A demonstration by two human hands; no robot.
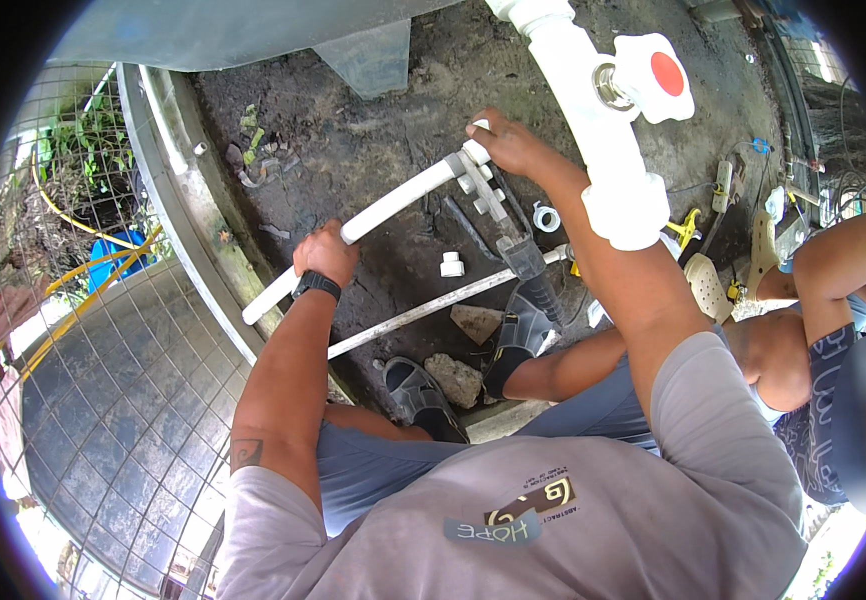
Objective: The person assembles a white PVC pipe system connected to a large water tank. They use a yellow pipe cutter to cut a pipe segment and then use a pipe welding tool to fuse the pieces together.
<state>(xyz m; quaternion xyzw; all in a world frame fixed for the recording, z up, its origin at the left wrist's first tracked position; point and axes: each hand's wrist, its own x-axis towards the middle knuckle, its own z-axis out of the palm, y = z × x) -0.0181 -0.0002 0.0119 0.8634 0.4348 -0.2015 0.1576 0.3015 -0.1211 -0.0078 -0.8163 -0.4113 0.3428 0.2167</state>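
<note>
My left hand [326, 255] is closed around a long white plastic pipe [408, 202], which slants from lower left to upper right. The pipe's upper end meets the flat metal plate of what looks like a pipe welding iron [489, 198], whose dark body and ribbed handle point toward my feet. On the plate's other side is a white pipe fitting [477, 148], held in the closed fingers of my right hand [509, 145]. My grip partly covers that fitting. A loose white fitting [452, 264] lies on the ground below the pipe.
A large white pipe with a valve knob [651, 78] hangs close above my right forearm. Another thin pipe [423, 317] crosses near my shoes, beside stones [452, 379]. Wire mesh [103, 330] stands left; a grey tank [233, 30] overhangs ahead. Another person's knee [768, 360] is at right.
</note>
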